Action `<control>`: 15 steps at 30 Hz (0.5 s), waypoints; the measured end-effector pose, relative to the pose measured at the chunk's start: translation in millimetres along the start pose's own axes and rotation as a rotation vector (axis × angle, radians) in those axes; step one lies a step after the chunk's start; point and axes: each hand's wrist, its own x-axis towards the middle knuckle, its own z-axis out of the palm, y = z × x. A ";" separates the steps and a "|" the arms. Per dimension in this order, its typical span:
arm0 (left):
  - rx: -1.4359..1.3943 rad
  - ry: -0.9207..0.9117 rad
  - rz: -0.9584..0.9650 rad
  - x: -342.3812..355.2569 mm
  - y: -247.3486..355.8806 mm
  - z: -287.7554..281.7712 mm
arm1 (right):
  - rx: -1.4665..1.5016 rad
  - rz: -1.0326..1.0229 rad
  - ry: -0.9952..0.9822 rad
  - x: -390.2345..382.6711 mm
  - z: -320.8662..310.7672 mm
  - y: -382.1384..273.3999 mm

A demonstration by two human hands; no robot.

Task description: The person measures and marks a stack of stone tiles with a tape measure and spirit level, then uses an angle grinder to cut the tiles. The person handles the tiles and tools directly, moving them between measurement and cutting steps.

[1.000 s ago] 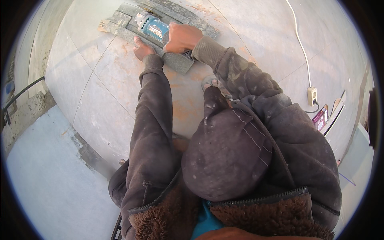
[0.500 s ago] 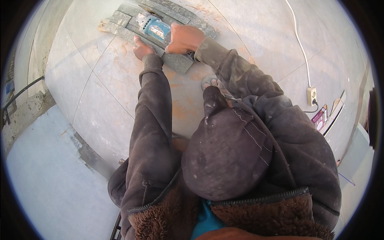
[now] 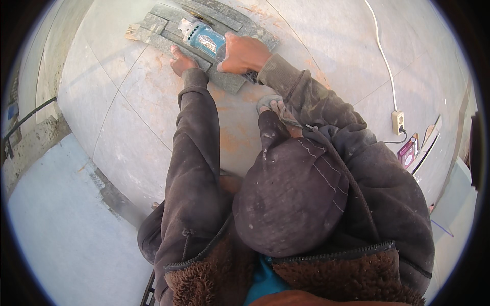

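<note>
My right hand (image 3: 245,53) is closed around the rear body of a blue angle grinder (image 3: 208,42). The grinder lies low over a grey stone cladding panel (image 3: 227,80), its pale head pointing to the far left. Its disc (image 3: 197,16) shows edge-on as a thin strip at the panel's surface, partly hidden by the head. On the panel's near edge rests my left hand (image 3: 182,62), thumb side up and fingers curled against the stone. Their tips are partly hidden. Strips of uneven length make up the panel, which lies slanted on the floor.
Large pale floor tiles (image 3: 127,117) carry orange dust around the panel. To the right, a white extension cord (image 3: 380,46) runs to a socket (image 3: 398,122) with a black plug in it. A purple box (image 3: 408,151) lies beside it. My foot (image 3: 278,108) is close to the panel.
The grinder and my right hand have shifted slightly right and nearer to me along the panel. My left hand and the panel have stayed in place.
</note>
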 end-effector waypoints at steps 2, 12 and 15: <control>0.006 0.006 0.001 -1.4 0.7 0.7 | -0.007 0.007 -0.009 2.8 1.9 0.9; 0.007 0.008 0.014 -8.2 5.8 -0.7 | -0.012 0.000 -0.007 9.8 3.7 2.7; 0.042 0.020 0.005 -10.1 7.7 -1.1 | -0.019 0.003 -0.015 10.8 3.7 2.9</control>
